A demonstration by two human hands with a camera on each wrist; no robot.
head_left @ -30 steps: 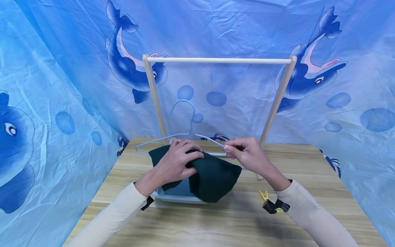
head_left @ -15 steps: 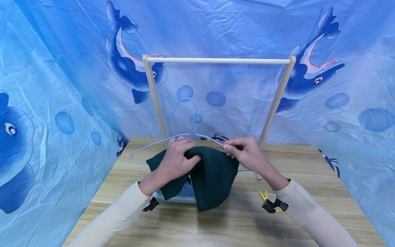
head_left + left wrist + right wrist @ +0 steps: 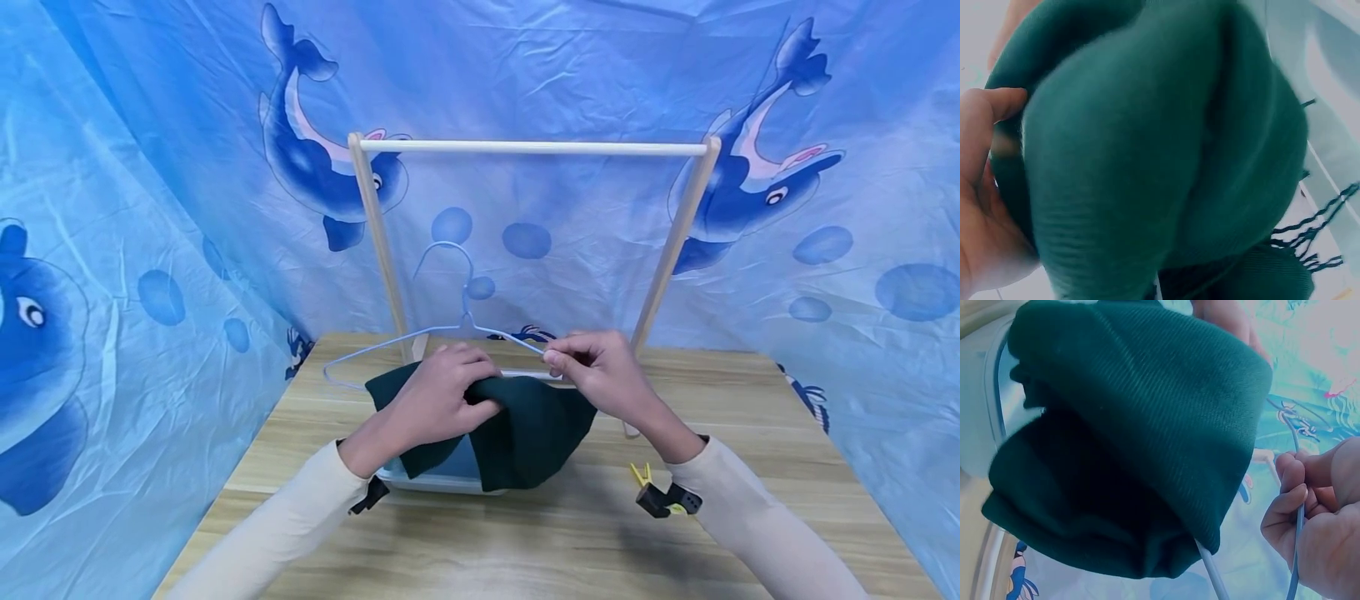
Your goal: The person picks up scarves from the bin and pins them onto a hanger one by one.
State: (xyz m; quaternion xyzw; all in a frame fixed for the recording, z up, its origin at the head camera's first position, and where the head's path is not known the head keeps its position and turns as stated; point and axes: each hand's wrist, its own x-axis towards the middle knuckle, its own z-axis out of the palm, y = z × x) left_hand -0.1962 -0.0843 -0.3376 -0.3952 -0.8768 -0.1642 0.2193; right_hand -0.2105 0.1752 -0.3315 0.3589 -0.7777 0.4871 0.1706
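In the head view my left hand (image 3: 442, 398) grips a folded dark green scarf (image 3: 543, 433), thumb toward me and fingers over the far side. Twisted fringe (image 3: 1310, 234) hangs from the scarf in the left wrist view. My right hand (image 3: 600, 372) pinches the right shoulder of a thin light-blue wire hanger (image 3: 466, 310), which is held up with its hook on top. In the right wrist view the hanger's lower bar (image 3: 1213, 572) comes out from under the scarf; the rest of that bar is hidden. The scarf bulges in front of the hanger, between both hands.
A pale plastic bin (image 3: 450, 483) stands under the scarf, partly covered by it. Behind the hands rises a wooden rack with a white rail (image 3: 532, 148). A wood-grain table (image 3: 750, 500) lies below; a blue dolphin curtain (image 3: 525, 75) surrounds it.
The scarf first hung lower over the bin, then its bottom edge rose and its right end spread further right. My left hand has shifted slightly right. My right hand keeps its place on the hanger.
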